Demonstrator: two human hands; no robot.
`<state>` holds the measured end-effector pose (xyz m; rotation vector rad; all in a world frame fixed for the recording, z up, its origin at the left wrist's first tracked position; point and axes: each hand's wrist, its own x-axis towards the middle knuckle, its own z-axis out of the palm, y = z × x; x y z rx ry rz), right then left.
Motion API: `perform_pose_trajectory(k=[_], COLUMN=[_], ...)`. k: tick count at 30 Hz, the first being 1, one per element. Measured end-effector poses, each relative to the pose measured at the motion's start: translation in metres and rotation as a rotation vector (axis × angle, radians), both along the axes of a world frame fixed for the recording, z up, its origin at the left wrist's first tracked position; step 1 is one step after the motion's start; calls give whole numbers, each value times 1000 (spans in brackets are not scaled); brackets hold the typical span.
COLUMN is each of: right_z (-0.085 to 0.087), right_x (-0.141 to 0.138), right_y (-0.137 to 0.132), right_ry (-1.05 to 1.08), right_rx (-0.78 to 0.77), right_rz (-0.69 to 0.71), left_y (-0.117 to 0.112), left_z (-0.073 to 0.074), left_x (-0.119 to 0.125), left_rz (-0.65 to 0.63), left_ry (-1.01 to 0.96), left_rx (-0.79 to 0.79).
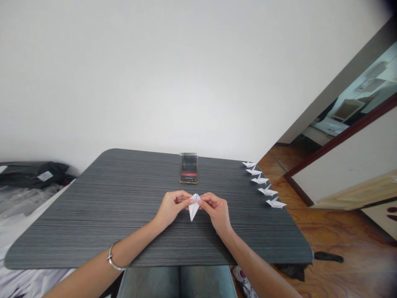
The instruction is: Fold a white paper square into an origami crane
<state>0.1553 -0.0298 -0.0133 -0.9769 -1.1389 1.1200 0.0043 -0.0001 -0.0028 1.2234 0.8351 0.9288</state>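
A small white folded paper, shaped like a narrow kite with its long point toward me, is held just above the dark table. My left hand pinches its left edge between thumb and fingers. On the other side, my right hand pinches the right edge the same way. Several white paper cranes stand in a row along the table's right edge. Beyond my hands a phone lies with its screen lit, partly blurred.
The dark grey wood-grain table has rounded corners and meets a white wall. Black plastic packages and white fabric lie at the left. Wooden floor and a doorway are on the right.
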Motion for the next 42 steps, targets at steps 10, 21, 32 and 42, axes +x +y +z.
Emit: perform_pose_trajectory(k=[10,21,32,42], right_z=[1,-2,-5,6], right_x=[-1,-1,1,-2], right_y=[1,0,1,-4], right_ry=[21,28,-43,-272], right_rx=[-116,-147,-114,91], right_rz=[-16,17,-35,-27], left_y=[-2,-2,2,-4], left_z=[3,2,-1,0], left_x=[4,2,1,0], left_rz=[28,59,-14,17], left_ry=[-78,12,-43,118], left_rx=[-36,6,-101,95])
